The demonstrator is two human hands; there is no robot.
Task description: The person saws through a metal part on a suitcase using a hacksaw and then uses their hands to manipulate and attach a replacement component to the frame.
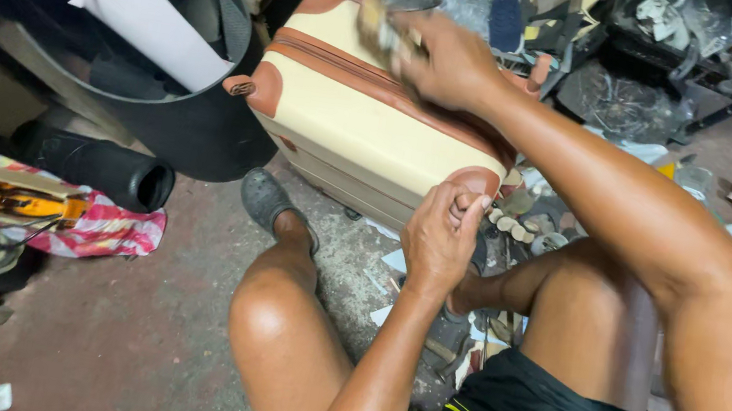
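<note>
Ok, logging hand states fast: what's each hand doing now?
Left hand: closed, pinching the suitcase corner.
Right hand: closed on a small blurred object, unidentifiable.

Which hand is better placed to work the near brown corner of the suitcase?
Left, probably. The left hand already pinches the brown corner of the cream suitcase. The right hand is raised over the top, gripping a blurred small object.

Reddish concrete floor (pixel 104 340), black bin (pixel 194 127), white sheets (pixel 140 3), striped bag (pixel 106 230), cluttered workshop corner
</note>
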